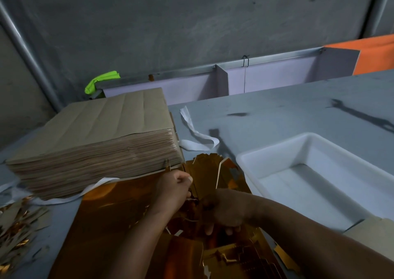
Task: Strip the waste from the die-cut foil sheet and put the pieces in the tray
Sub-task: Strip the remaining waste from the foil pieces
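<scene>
Grey concrete wall (191, 23) behind, grey bench (298, 108) in front. Die-cut foil sheet (119, 225) lies gold side up at the near edge, under both forearms. Its far end is lifted and crumpled.

Left hand (174, 191): fingers curled tight, thumb + fingertip pinching a thin bit of foil mid-sheet. Right hand (226, 210) is just beside it, fingers wrapped under a bunch of foil, tips showing below. Piece vs waste in either grip: can't tell, too dark + glare.

White tray (309, 185) sits to the right of the hands, near the sheet's crumpled end.

Risks, as judged:
1. Hands nearly touching, so a short, sharp pull. Foil prob. tears across a piece instead of along the cut.
2. Right hand's bunched grip could crease good pieces.
3. Stack of brown sheets (96, 133) butts the sheet's far-left edge. A snag there could drag the top sheets.
4. Scrap pile (19, 221) is at the left, well apart from the tray. 1 wrong toss mixes pieces w/ waste.
5. Loose white strip (198, 133) near the crumpled end could get swept along.
</scene>
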Motion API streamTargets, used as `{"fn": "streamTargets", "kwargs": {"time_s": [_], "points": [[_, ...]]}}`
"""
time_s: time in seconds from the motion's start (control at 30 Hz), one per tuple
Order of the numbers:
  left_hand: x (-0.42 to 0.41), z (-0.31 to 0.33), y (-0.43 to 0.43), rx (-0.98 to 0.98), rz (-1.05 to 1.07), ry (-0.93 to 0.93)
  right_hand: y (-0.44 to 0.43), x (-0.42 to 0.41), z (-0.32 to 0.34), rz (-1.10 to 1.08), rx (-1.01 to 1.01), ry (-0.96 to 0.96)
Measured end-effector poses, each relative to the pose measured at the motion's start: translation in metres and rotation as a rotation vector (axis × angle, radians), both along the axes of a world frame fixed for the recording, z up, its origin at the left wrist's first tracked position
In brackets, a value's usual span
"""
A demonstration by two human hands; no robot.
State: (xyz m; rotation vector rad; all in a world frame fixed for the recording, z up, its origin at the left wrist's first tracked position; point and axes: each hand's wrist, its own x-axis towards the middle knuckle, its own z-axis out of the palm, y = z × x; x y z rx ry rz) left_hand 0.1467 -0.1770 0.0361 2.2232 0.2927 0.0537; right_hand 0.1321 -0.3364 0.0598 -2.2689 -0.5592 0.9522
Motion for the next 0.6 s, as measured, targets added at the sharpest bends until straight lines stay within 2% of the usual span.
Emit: {"fn": "streamTargets", "kwargs": {"time_s": [0.3, 0.47, 0.6], "points": [[-0.022, 0.001, 0.038, -0.054, 0.107, -0.047, -0.001, 0.001, -0.004, -0.006, 0.030, -0.017], [-0.036, -0.001, 0.057, -0.053, 0.198, -0.052, -0.002, 0.001, -0.006, -0.060, 0.169, 0.008], [-0.047, -0.002, 0.075, 0.079, 0.221, 0.030, -0.003, 0.000, -0.007, -0.055, 0.203, 0.008]]}}
